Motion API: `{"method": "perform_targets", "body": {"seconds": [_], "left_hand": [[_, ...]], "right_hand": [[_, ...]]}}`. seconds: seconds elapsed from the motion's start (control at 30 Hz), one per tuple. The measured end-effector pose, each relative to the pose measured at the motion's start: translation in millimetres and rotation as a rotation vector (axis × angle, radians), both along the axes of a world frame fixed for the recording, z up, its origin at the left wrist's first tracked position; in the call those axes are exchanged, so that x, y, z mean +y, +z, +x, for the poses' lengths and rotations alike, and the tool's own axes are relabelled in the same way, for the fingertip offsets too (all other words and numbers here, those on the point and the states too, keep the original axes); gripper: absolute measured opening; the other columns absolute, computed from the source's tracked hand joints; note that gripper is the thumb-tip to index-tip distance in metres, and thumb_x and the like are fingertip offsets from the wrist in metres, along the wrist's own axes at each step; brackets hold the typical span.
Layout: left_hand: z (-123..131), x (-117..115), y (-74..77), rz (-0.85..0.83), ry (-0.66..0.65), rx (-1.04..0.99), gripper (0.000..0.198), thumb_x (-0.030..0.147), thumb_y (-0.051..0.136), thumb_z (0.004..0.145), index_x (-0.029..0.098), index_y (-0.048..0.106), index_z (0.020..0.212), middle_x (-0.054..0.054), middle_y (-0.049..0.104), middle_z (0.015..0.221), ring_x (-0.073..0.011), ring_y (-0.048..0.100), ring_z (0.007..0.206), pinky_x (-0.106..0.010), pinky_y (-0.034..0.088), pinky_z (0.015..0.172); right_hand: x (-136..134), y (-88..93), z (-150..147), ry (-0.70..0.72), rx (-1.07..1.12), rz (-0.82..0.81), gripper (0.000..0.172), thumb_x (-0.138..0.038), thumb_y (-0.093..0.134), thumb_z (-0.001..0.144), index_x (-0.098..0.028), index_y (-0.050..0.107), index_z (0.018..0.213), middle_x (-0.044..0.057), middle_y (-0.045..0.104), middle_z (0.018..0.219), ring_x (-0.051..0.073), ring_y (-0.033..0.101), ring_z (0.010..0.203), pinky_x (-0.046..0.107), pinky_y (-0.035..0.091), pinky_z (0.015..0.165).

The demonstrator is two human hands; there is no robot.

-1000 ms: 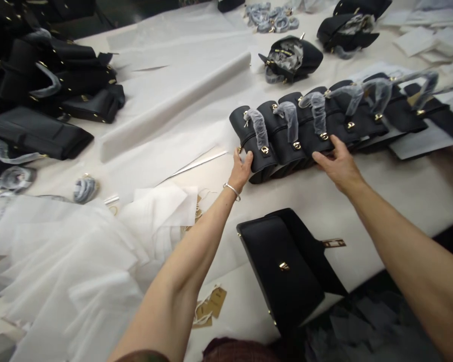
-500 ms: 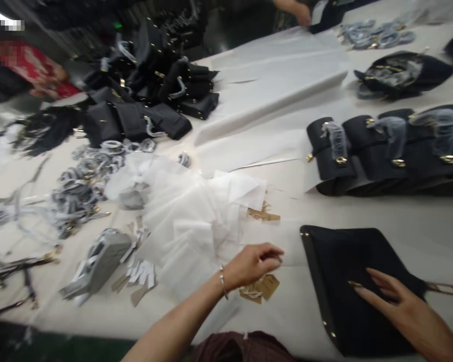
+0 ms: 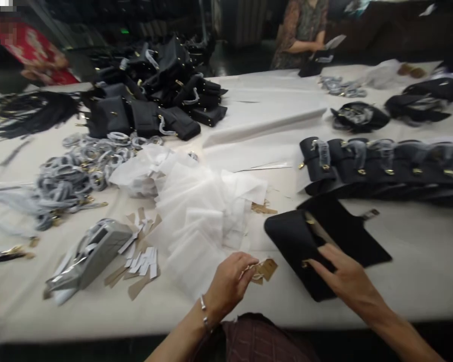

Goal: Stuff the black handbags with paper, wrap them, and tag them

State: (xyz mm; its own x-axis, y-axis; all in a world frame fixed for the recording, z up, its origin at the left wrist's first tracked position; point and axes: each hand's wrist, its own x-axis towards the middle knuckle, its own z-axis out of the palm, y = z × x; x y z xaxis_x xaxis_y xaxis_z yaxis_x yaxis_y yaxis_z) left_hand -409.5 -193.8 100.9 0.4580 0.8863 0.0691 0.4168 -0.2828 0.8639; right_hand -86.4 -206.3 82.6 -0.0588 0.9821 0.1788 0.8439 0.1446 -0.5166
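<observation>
My left hand (image 3: 230,281) is closed, fingertips pinched at the white strings of a brown hang tag (image 3: 271,270), with another tag partly under it. To the right lies a black handbag (image 3: 292,239) with its flap (image 3: 353,229) folded back onto the table and the mouth open. My right hand (image 3: 343,276) grips the near rim of that bag, its thumb on the outer face and its fingers at the opening. Gold-coloured fittings show on the bag's front. What is inside the bag cannot be seen.
Thin white sheets (image 3: 196,211) lie left of centre, near paper strips (image 3: 143,264) and a grey tape dispenser (image 3: 94,251). Wrapped straps (image 3: 71,176) and black bags (image 3: 147,108) are heaped behind. A row of bags (image 3: 385,166) stands right. Two people are across the table.
The black bag has gone from closed to open, its flap thrown back, and my right hand now holds its rim. My left hand has come down and closed at the tags. The view has tilted up.
</observation>
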Motion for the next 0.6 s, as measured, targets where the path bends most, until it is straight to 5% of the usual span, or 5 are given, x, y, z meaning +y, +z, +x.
{"method": "perform_targets", "body": {"seconds": [0.13, 0.23, 0.37, 0.5, 0.6], "left_hand": [[18, 13, 8.8, 0.278, -0.133, -0.02, 0.029, 0.019, 0.049, 0.095, 0.022, 0.057, 0.122, -0.008, 0.061, 0.123, -0.0194, 0.055, 0.114, -0.035, 0.046, 0.099], [38, 22, 1.7, 0.332, -0.252, 0.165, 0.027, 0.023, 0.054, 0.093, 0.022, 0.058, 0.119, -0.007, 0.062, 0.119, -0.0236, 0.055, 0.111, -0.042, 0.046, 0.097], [55, 29, -11.4, 0.327, -0.261, 0.385, 0.018, 0.027, 0.054, 0.093, 0.02, 0.062, 0.107, -0.006, 0.067, 0.1, -0.0258, 0.058, 0.1, -0.045, 0.046, 0.092], [61, 26, -12.7, 0.311, -0.321, 0.406, 0.022, 0.027, 0.058, 0.09, 0.019, 0.062, 0.111, -0.009, 0.067, 0.111, -0.0284, 0.058, 0.109, -0.045, 0.044, 0.096], [63, 20, -11.1, 0.286, -0.391, 0.453, 0.028, 0.032, 0.062, 0.088, 0.016, 0.062, 0.111, -0.012, 0.066, 0.112, -0.0318, 0.058, 0.112, -0.046, 0.044, 0.098]], "right_hand": [[-14, 6.4, -64, 0.232, -0.127, -0.101, 0.024, -0.018, 0.044, 0.09, -0.023, 0.067, 0.09, 0.006, 0.065, 0.085, 0.02, 0.064, 0.079, 0.032, 0.055, 0.073], [-28, 8.9, -83, 0.285, -0.134, -0.146, 0.023, -0.013, 0.045, 0.086, -0.021, 0.067, 0.087, 0.006, 0.064, 0.084, 0.02, 0.063, 0.079, 0.031, 0.054, 0.072], [-36, 17.1, -75, 0.225, 0.046, -0.299, 0.014, -0.024, 0.054, 0.087, -0.023, 0.069, 0.087, 0.004, 0.067, 0.082, 0.019, 0.065, 0.074, 0.029, 0.054, 0.068], [-30, 11.0, -57, 0.027, 0.031, -0.188, 0.025, -0.03, 0.046, 0.092, -0.024, 0.07, 0.092, 0.006, 0.072, 0.091, 0.025, 0.069, 0.086, 0.04, 0.056, 0.082], [-24, -3.4, -49, 0.079, -0.015, -0.179, 0.029, -0.025, 0.043, 0.089, -0.026, 0.071, 0.095, 0.007, 0.073, 0.097, 0.029, 0.068, 0.094, 0.05, 0.054, 0.091]]}}
